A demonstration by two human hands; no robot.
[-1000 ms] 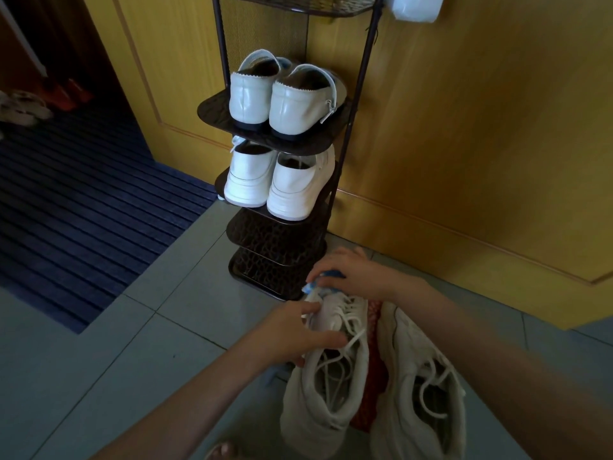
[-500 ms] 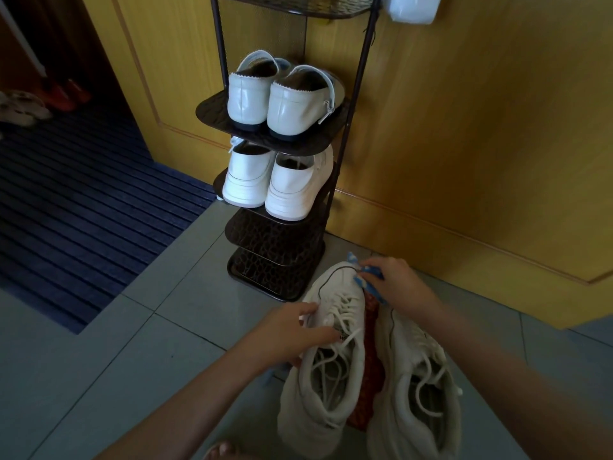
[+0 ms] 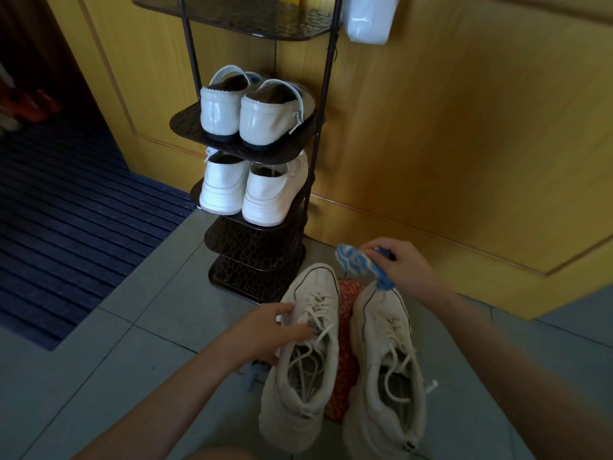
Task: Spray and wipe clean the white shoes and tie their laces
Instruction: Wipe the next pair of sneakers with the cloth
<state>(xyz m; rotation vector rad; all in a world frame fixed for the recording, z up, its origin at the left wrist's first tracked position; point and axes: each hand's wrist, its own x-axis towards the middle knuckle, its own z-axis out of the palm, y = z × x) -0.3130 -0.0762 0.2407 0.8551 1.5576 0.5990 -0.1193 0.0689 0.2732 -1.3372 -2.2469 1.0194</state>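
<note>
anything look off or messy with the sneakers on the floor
Yes: laces lie loose and untied on the left sneaker and the right sneaker, some fallen inside. An orange-red patterned thing sits wedged between them.

Dead ahead of me at twelve o'clock stands a dark metal shoe rack against the yellow wooden panelling. A pair of pale loafers sits heels-out on one shelf, and a pair of white trainers on the shelf below. At one o'clock a white container hangs by the rack's post. At nine o'clock a dark blue ribbed mat meets the grey floor tiles. At five o'clock lies something orange-red and patterned.
</note>
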